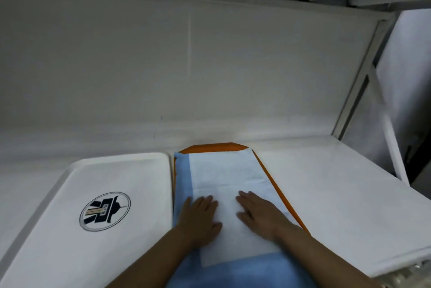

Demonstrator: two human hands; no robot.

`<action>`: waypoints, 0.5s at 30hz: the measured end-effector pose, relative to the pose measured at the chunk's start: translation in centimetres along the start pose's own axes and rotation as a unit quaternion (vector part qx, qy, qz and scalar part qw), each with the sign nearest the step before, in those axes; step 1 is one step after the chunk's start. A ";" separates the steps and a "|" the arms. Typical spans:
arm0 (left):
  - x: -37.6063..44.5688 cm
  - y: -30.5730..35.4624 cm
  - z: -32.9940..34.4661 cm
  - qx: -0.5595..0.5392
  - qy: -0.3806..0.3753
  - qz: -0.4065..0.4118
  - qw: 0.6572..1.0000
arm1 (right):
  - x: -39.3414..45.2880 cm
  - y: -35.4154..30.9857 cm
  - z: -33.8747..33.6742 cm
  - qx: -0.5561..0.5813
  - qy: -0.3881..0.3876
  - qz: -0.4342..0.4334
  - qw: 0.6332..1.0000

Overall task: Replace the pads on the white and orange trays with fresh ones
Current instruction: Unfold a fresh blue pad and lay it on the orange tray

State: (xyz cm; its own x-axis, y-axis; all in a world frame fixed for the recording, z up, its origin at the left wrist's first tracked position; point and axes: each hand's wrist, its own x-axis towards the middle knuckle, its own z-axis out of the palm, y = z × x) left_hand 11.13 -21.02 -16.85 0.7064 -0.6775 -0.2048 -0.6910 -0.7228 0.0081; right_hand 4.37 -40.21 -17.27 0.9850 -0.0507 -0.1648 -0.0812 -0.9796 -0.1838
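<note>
A person stood at a white shelf [326, 182] w/ both bare forearms reaching fwd. Two trays sat side by side on it, edges nearly touching. On the left, a white tray [58, 194] lay bare, no pad on it, w/ a round dark logo [105, 211] printed near its middle. On the right of it, an orange tray [214, 147] was mostly covered by a pad [224, 171], blue at the borders & white in the centre; only the tray's far edge & right rim showed as orange strips. The pad's blue left border draped over the tray's left side.

Left hand [201, 215] lay flat on the pad, palm down, fingers straight & together, thumb out. Right hand [258, 210] lay flat just beside it, same pose, fingers pointing away from the person. Neither hand gripped anything; both simply pressed on the pad's white area. A plain white wall [186, 66] stood behind the shelf.
</note>
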 end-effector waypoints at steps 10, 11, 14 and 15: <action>-5.9 1.6 -1.6 -0.011 -0.046 0.011 0.999 | -5.6 -0.9 -0.5 0.048 0.051 0.068 0.995; -6.4 2.2 -1.7 -0.028 -0.031 0.035 0.999 | -6.0 -1.4 -0.3 0.067 0.058 0.043 0.995; -8.2 4.4 -1.6 -0.123 0.002 0.060 0.991 | -8.0 -3.4 0.2 0.068 0.063 -0.025 0.995; -8.7 5.0 -1.5 -0.136 0.014 0.067 0.988 | -8.6 -3.8 0.4 0.062 0.072 -0.042 0.995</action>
State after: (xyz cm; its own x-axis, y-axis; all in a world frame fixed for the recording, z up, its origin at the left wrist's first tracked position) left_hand 1.73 -18.95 -13.54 0.6176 -0.7707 -0.1571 -0.7144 -0.6332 0.2978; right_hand -3.86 -35.97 -15.50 1.0000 -0.0060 -0.0061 -0.0076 -0.9506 -0.3104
